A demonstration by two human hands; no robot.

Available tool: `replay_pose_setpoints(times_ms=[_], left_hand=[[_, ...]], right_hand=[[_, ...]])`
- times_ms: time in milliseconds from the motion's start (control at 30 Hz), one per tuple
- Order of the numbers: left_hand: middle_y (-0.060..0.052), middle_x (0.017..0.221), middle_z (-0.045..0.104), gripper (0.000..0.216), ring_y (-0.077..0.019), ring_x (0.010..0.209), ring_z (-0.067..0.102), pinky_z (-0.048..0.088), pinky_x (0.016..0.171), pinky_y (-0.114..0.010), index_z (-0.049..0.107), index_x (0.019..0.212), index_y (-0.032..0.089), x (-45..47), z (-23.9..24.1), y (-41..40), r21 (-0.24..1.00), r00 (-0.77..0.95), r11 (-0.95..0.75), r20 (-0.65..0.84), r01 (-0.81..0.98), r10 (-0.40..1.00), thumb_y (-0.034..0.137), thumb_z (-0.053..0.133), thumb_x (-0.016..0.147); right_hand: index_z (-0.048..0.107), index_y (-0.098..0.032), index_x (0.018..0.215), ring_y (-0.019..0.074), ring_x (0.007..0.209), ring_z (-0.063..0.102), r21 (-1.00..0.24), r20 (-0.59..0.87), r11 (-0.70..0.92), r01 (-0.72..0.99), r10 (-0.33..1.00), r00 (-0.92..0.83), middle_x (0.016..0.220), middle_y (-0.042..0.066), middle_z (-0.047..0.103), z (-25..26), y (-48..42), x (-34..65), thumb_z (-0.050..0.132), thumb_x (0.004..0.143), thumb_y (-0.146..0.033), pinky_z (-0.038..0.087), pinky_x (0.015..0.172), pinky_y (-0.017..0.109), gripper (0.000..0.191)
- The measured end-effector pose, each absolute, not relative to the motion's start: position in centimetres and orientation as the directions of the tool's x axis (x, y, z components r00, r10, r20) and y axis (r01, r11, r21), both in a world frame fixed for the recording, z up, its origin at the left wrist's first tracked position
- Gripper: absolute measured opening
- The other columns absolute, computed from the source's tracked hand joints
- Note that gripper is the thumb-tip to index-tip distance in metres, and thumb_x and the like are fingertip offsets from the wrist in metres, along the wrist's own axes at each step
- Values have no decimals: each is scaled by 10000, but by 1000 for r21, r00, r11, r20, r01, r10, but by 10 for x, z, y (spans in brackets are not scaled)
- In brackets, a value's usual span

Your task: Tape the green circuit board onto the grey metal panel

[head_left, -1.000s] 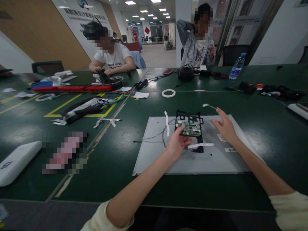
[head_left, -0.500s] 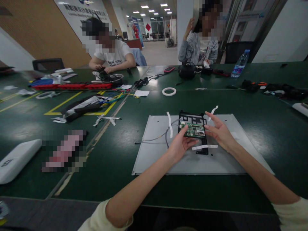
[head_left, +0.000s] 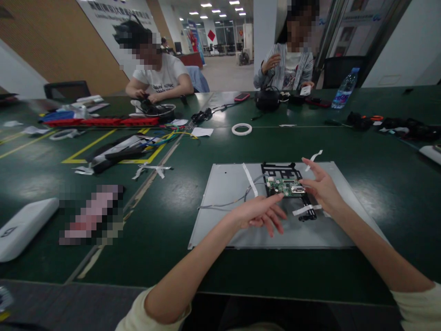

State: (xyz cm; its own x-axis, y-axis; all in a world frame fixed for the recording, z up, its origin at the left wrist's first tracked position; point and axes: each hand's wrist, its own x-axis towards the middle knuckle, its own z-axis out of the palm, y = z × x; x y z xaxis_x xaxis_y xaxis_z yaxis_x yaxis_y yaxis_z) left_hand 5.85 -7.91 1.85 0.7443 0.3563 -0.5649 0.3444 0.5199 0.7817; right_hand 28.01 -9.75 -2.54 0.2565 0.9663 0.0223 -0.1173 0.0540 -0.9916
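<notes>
The one camera, worn on the person's head, looks forward and down across the green desk (head_left: 172,202) from just behind its near edge. The left hand (head_left: 263,212), right hand (head_left: 323,187) and grey panel (head_left: 223,184) lie close before it, while two people (head_left: 165,73) show farther off (with ceiling lights (head_left: 206,5) along the top).

Pale yellow sleeves (head_left: 416,308) are worn.
Loose cuffs (head_left: 136,312) are seen near the elbows; forearms (head_left: 203,262) and hands (head_left: 322,188) are uncovered.

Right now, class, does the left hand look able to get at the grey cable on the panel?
Probably yes: the left hand seems to grip nothing, and the grey cable runs uncovered just beyond its wrist.
</notes>
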Motion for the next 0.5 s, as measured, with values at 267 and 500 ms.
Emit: replay_pose_setpoints(times_ms=[267, 500], left_hand=[[-90, 603, 662, 532, -78, 320, 490, 97, 288, -185, 683, 883, 87, 43, 54, -74, 858, 851, 175, -507, 484, 138, 562, 445, 859], [-53, 858, 670, 289, -107, 616, 619, 454, 517, -215, 586, 1041, 156, 46, 36, -56, 909, 522, -259, 54, 327, 851, 350, 434, 891]], right_hand=[[530, -359, 1225, 145, 872, 630, -990, -34, 7, -140, 957, 287, 1443, -23, 323, -25, -101, 282, 755, 571, -214, 564, 573, 197, 707], [495, -359, 1257, 145, 816, 644, -992, -48, -22, -120, 975, 219, 1462, -4, 292, -29, -102, 275, 744, 587, -235, 571, 576, 231, 725]])
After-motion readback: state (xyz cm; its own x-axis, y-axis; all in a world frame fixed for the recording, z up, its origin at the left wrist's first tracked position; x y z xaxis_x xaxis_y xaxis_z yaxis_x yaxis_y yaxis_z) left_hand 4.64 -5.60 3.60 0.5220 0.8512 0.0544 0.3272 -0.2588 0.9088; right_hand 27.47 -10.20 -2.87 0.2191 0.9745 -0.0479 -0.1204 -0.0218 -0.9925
